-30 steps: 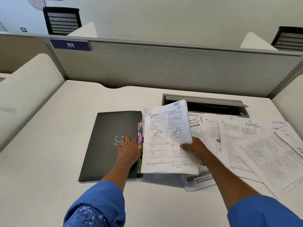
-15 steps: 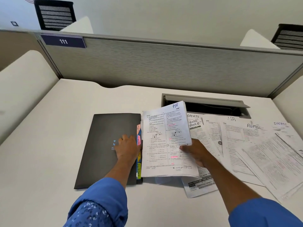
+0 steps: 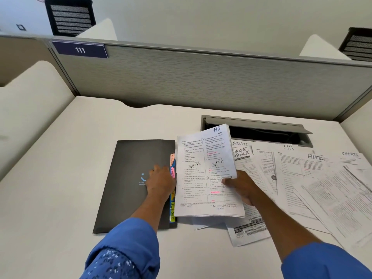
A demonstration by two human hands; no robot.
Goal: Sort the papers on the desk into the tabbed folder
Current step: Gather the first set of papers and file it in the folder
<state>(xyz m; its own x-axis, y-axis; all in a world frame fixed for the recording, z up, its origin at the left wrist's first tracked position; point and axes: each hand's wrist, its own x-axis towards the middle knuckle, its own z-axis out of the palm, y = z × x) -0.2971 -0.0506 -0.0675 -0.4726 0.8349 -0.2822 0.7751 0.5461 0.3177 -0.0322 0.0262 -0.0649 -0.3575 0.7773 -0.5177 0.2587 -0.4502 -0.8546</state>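
A dark grey tabbed folder [image 3: 128, 178] lies closed on the white desk, with coloured label tabs [image 3: 172, 190] sticking out along its right edge. My left hand [image 3: 161, 183] rests on the cover by those tabs, fingertips at the edge. My right hand [image 3: 240, 186] grips a stapled paper marked HR [image 3: 201, 174], its top tilted up just right of the folder. More papers [image 3: 314, 178] marked SPORTS, FINANCE, HR and ADMIN lie fanned out to the right.
An open cable hatch [image 3: 255, 130] is sunk into the desk behind the papers. A grey partition [image 3: 201, 81] with a 111 label closes the back. Cream side panels stand at the left [image 3: 30, 101] and right.
Both hands and the HR paper stay in nearly the same place. The view has shifted slightly.
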